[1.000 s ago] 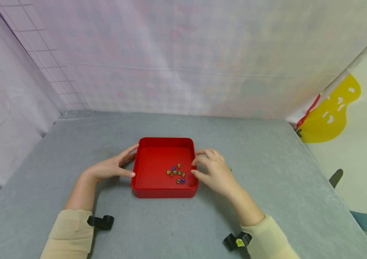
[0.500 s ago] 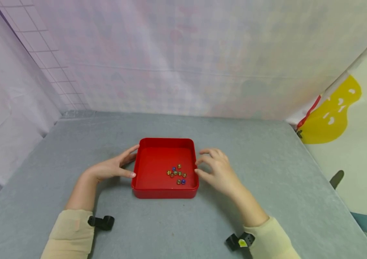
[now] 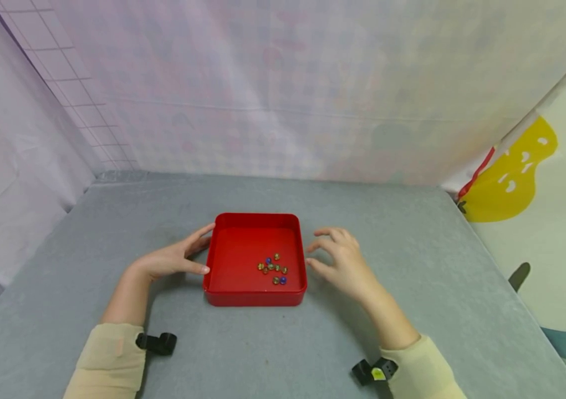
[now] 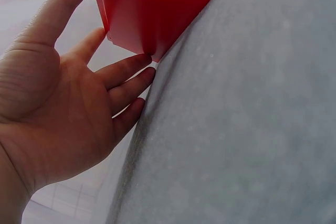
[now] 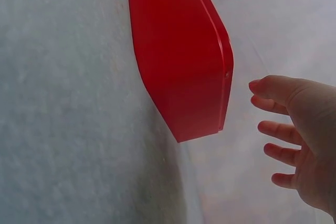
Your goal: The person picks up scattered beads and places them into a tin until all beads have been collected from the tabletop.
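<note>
A square red tray point(image 3: 243, 249) sits on the grey cloth-covered table. Several small glass marbles point(image 3: 271, 267), mostly amber-green with a couple of blue ones, lie loose in its right half. My left hand point(image 3: 173, 259) is spread along the tray's left wall. Its thumb and fingertips touch the outside, as the left wrist view shows on the red wall point(image 4: 152, 9). To the right of the tray hovers my right hand point(image 3: 342, 263), fingers loosely bent and apart. In the right wrist view a gap separates these fingers point(image 5: 281, 132) from the tray's wall point(image 5: 194, 98); no object shows between them.
Grey table surface point(image 3: 203, 354) surrounds the tray. A pale curtain point(image 3: 283, 111) hangs behind the table's far edge, with another at the left. Black wrist cameras point(image 3: 158, 343) are strapped over both sleeves. A white sheet with a yellow print point(image 3: 507, 188) hangs at the right.
My right hand has drawn away to the right from the tray's right rim. A small greenish spot beside that hand has gone from sight. Left hand, tray and marbles stay put.
</note>
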Available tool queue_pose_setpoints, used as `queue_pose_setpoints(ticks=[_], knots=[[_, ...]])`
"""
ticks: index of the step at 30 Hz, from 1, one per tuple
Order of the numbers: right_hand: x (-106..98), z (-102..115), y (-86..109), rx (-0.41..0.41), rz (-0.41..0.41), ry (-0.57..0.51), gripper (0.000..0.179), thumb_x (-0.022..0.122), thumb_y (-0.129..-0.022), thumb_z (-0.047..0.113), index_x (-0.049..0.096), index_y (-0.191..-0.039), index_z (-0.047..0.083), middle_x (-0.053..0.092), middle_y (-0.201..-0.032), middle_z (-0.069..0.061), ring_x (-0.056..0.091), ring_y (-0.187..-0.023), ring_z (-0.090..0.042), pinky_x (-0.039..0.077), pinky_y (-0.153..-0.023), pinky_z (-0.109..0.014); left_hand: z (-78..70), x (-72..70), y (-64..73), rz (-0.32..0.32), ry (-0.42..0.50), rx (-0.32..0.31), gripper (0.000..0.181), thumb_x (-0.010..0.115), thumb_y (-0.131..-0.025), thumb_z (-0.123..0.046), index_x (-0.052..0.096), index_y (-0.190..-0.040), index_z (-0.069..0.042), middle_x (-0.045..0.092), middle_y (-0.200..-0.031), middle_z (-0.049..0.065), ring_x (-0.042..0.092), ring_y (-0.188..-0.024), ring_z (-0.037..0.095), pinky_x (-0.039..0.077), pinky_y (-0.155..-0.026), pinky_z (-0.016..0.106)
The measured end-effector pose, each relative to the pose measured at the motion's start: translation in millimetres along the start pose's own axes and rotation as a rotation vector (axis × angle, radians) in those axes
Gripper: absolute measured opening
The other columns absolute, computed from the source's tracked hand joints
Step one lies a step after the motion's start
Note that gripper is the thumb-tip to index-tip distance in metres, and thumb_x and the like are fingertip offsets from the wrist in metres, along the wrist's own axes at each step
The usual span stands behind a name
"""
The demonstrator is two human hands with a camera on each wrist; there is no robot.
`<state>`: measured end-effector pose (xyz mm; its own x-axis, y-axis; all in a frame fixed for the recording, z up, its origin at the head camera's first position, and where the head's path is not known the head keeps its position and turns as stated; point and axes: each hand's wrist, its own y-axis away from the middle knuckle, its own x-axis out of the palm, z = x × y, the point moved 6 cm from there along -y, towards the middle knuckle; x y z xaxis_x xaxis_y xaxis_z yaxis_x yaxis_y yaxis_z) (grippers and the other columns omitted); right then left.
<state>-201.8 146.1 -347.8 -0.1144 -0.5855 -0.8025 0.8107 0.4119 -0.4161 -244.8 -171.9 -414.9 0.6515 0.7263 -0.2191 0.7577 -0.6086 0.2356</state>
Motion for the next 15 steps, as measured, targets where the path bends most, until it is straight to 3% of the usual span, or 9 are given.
queue_pose_setpoints(ticks=[15], knots=[[-9.3,-8.3,1.3,0.021,-0.028,0.014,0.017,0.078,-0.081,0.014,0.069,-0.094,0.009,0.058,-0.118,-0.012,0.046,-0.114,-0.033,0.028,-0.099,-0.055,-0.9,0.5,0.2,0.001,0.003,0.003,0.094,0.070,-0.088,-0.012,0.005,-0.155,-0.023,0.005,-0.158,0.017,0.003,-0.143,0.036,0.017,-0.105,0.064]])
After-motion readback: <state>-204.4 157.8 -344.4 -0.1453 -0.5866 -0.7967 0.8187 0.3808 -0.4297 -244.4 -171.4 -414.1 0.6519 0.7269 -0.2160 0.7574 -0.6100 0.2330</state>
